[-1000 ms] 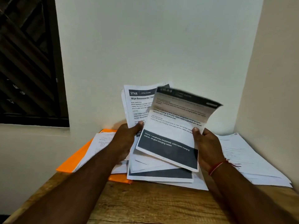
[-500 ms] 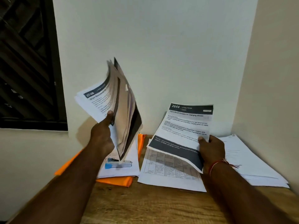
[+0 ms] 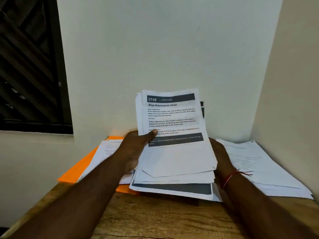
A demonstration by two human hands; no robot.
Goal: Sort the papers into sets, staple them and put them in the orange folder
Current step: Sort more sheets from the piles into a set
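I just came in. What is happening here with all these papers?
A person holds a stack of papers raised over the wooden table. The left hand grips its left edge, thumb on the top sheet, headed "2748, Wipe Baseboards Clean". The right hand is at the right edge, its fingers hidden behind the sheets. The orange folder lies at the left with loose sheets on it, and another pile of papers lies at the right.

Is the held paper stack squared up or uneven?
Uneven: the paper stack shows staggered lower edges, and a dark-banded sheet juts out below the rest.
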